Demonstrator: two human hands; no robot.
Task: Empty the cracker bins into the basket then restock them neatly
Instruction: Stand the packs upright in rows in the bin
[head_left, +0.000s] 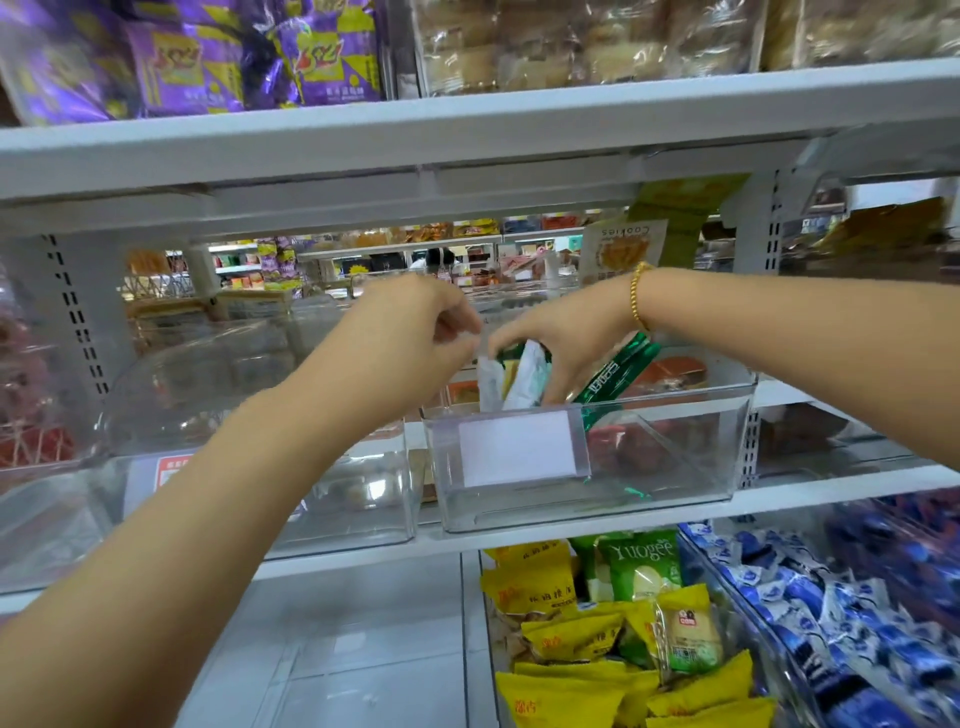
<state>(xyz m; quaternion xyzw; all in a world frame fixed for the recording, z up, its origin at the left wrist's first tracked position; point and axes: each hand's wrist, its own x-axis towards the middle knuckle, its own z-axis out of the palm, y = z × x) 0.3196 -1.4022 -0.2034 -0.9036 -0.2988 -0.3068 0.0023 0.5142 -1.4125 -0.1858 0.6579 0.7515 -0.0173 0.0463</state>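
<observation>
Bin (571, 499) sits on the shelf at 4 o'clock from centre — right hand (561, 343) clasps packets (525, 378) inside, at its 11 o'clock corner; left hand (415, 332) curls beside them — grasp unclear.

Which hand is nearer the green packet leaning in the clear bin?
Right. The right hand touches the green packet from its left; the left hand is farther left, beyond the white packets.

The green packet (621, 371) carries white lettering, the white packet (524, 379) is plain, the bin (675, 467) clear, its label (517, 449) white, the bracelet (638, 299) gold.
</observation>
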